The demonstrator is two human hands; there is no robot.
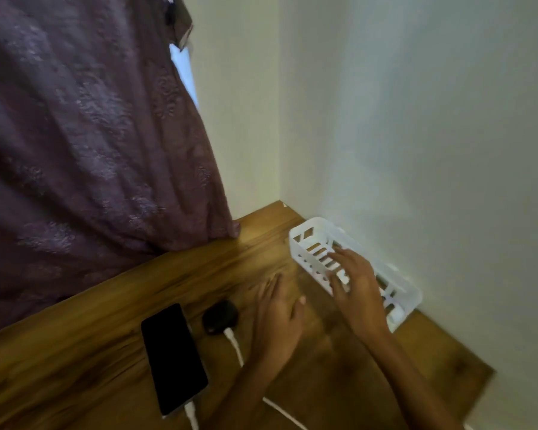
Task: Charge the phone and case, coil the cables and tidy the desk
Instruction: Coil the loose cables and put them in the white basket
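Observation:
A black phone point(173, 358) lies face up on the wooden desk point(75, 367), with a white cable point(190, 414) plugged into its near end. Beside it sits a small black case point(219, 316) with a second white cable point(235, 346) plugged in and running toward me. My left hand point(277, 321) hovers flat over the desk just right of the case, fingers apart, holding nothing. My right hand point(353, 283) rests with spread fingers on the front wall of a white slotted basket point(311, 234) standing against the wall.
A purple curtain point(90, 135) hangs at the left and drapes onto the desk's back edge. Pale walls point(416, 119) meet in the corner behind the basket. The desk's right edge point(485, 377) ends close to the wall.

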